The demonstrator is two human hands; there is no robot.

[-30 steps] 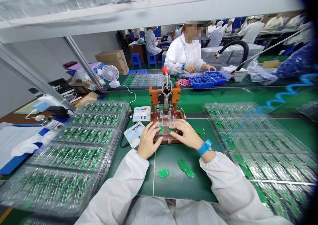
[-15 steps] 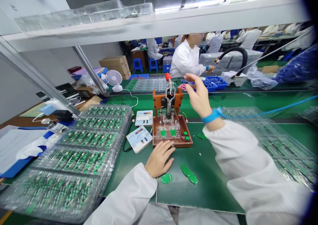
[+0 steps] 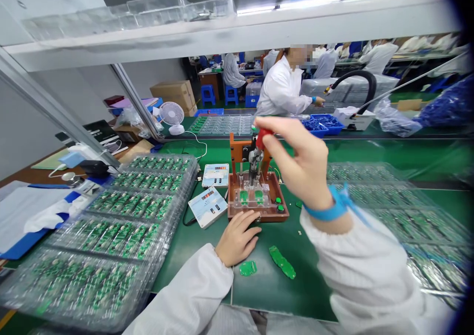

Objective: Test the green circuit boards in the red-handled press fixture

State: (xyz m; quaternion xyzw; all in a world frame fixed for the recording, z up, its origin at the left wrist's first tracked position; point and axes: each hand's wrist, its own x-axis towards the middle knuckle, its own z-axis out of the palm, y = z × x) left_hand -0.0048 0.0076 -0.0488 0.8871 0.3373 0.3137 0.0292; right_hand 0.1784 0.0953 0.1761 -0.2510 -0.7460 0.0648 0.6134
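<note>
Here, right hand [image 3: 301, 165] gripping red lever [image 3: 262, 138], trays [image 3: 122, 221] alongside.

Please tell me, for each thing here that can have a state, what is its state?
right hand: gripping the red lever
left hand: open, resting at the fixture
fixture: two green boards seated inside
fan: upright, spin unclear
trays: full of boards

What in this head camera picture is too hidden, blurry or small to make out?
- Red lever handle: mostly wrapped by the right hand, so the grip is unclear.
- Two small green boards in the press fixture: details too small.
- Readouts on the two small meters: too small to read.
- Right-side trays: blurred at the edge.
- Left hand: fingertips at the fixture's front edge, contact unclear.
</note>
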